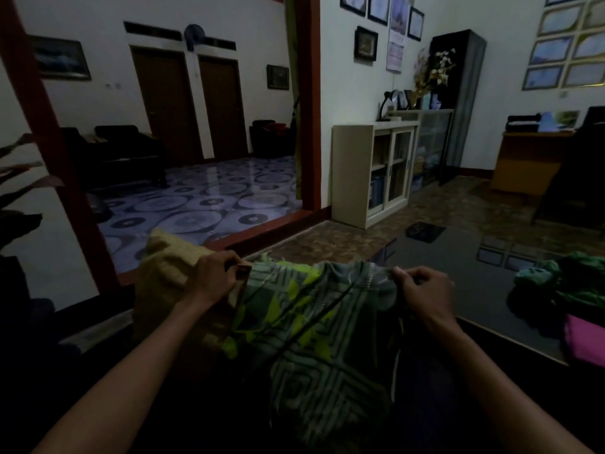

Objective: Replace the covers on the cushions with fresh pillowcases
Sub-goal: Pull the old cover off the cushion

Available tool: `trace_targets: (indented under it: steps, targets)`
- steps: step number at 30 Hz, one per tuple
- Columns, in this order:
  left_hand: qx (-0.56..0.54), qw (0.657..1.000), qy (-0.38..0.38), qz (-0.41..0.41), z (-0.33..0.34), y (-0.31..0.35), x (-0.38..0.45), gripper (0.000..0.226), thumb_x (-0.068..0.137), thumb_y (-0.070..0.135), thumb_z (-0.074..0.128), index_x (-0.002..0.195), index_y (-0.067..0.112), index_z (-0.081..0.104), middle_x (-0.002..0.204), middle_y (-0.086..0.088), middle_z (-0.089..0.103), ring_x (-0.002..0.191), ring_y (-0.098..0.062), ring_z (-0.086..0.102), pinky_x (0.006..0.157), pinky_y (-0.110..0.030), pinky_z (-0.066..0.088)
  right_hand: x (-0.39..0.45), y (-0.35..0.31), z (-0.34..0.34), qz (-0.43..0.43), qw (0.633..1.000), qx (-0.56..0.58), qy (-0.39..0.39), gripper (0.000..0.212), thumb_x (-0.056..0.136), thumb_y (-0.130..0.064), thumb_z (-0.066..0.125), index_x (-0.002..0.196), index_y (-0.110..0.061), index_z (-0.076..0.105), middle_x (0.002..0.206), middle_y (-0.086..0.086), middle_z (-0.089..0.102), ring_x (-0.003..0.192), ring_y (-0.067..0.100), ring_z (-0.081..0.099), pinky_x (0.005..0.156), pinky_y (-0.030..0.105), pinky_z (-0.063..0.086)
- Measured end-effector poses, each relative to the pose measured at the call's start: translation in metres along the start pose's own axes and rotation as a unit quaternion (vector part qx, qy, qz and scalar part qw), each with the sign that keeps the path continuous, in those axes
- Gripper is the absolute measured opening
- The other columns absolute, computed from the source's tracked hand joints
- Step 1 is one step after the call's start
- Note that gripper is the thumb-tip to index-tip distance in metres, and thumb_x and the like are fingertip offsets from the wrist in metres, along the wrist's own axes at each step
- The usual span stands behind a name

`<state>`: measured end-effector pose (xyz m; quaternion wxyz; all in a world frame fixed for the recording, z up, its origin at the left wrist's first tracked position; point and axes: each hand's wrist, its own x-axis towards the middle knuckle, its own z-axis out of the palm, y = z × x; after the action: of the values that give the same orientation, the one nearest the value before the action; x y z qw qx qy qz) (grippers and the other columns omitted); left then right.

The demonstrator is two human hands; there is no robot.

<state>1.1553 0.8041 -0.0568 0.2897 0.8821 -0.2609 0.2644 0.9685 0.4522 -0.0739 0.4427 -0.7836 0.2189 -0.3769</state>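
while both hands pinch green geometric-patterned fabric pillowcase (314, 322) mouth, my left hand (212, 276) nearest bare yellow cushion (167, 280), just beyond knuckles; my right hand (422, 286) holds far corner.

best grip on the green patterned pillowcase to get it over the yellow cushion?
Probably by its open top hem, one pinch at each corner, coming from above: the left hand and right hand already hold the pillowcase there, spread, beside the cushion.
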Motion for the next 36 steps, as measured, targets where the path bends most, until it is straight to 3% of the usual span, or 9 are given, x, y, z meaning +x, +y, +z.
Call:
trace_targets:
  steps: [7,10,12,15,19,23,27,30,36]
  targets:
    - [0.004,1.000,-0.019,-0.015,-0.003,0.006,-0.003,0.014,0.083,0.002,0.070,0.089,0.013,0.076,0.090,-0.009,0.075,0.083,-0.028,0.068,0.069,-0.028,0.044,-0.014,0.034,-0.017,0.074,0.996,-0.045,0.008,0.023,0.087,-0.045,0.074,0.068,-0.034,0.070,0.082,-0.008,0.074,0.082,0.018,0.071,0.079,0.047,0.060]
    - [0.004,1.000,-0.028,-0.005,-0.003,0.008,-0.004,0.012,0.081,0.002,0.072,0.087,0.012,0.075,0.087,-0.010,0.075,0.080,-0.030,0.068,0.067,-0.028,0.043,-0.018,0.014,-0.010,-0.002,0.999,0.030,-0.037,0.007,0.088,-0.041,0.076,0.088,-0.034,0.074,0.093,-0.007,0.074,0.086,0.009,0.070,0.079,0.035,0.059]
    - [0.002,1.000,-0.022,-0.006,-0.004,0.009,-0.003,0.012,0.081,0.001,0.072,0.086,0.012,0.074,0.086,-0.010,0.074,0.079,-0.029,0.068,0.067,-0.027,0.041,-0.021,0.003,-0.005,-0.031,0.996,0.032,-0.072,0.016,0.086,-0.038,0.079,0.098,-0.028,0.077,0.093,-0.010,0.074,0.083,0.000,0.069,0.072,0.023,0.057]
    - [0.013,0.999,-0.004,-0.030,-0.004,0.007,-0.001,0.017,0.080,-0.003,0.069,0.083,0.013,0.074,0.086,-0.010,0.074,0.080,-0.030,0.067,0.068,-0.029,0.043,-0.014,0.005,-0.008,-0.061,0.996,-0.039,-0.054,0.008,0.086,-0.023,0.080,0.083,-0.030,0.078,0.080,-0.013,0.075,0.070,-0.008,0.065,0.062,0.011,0.052]
    - [0.020,0.996,0.022,-0.081,-0.007,0.004,0.004,0.020,0.083,-0.002,0.065,0.083,0.015,0.075,0.088,-0.013,0.074,0.082,-0.034,0.067,0.072,-0.036,0.050,-0.002,0.027,-0.035,-0.069,0.988,-0.133,-0.025,0.033,0.080,-0.022,0.085,0.065,-0.044,0.065,0.068,-0.017,0.069,0.067,0.007,0.069,0.073,0.038,0.060]
    - [0.013,0.995,0.018,-0.101,0.002,0.015,0.006,0.024,0.084,0.003,0.064,0.079,0.026,0.069,0.087,-0.011,0.073,0.081,-0.033,0.066,0.070,-0.040,0.054,-0.010,0.040,-0.045,-0.019,0.983,-0.183,-0.020,0.028,0.080,-0.034,0.083,0.061,-0.044,0.064,0.075,-0.012,0.075,0.073,0.015,0.071,0.077,0.042,0.059]
    - [0.014,0.994,0.001,-0.108,0.004,0.018,0.004,0.015,0.084,0.005,0.064,0.087,0.018,0.071,0.081,-0.009,0.068,0.072,-0.027,0.058,0.064,-0.034,0.047,-0.011,0.033,-0.035,-0.070,0.986,-0.148,-0.013,0.004,0.082,-0.038,0.080,0.083,-0.037,0.076,0.085,-0.011,0.074,0.077,0.010,0.069,0.078,0.038,0.059]
    - [0.019,0.996,-0.016,-0.088,-0.001,0.021,0.002,0.010,0.087,0.009,0.067,0.089,0.019,0.070,0.080,-0.009,0.067,0.067,-0.022,0.053,0.059,-0.030,0.040,-0.012,0.013,-0.012,-0.118,0.984,-0.126,-0.054,0.030,0.083,-0.044,0.080,0.110,-0.030,0.076,0.100,-0.010,0.069,0.088,0.010,0.065,0.079,0.036,0.054]
    - [0.051,0.990,0.014,-0.130,0.000,0.027,0.002,0.017,0.086,0.008,0.062,0.085,0.024,0.068,0.083,-0.008,0.068,0.075,-0.027,0.059,0.062,-0.031,0.041,-0.007,0.002,0.002,-0.088,0.987,-0.115,-0.068,0.019,0.078,-0.002,0.080,0.082,-0.021,0.082,0.080,-0.009,0.077,0.069,-0.001,0.069,0.078,0.030,0.062]
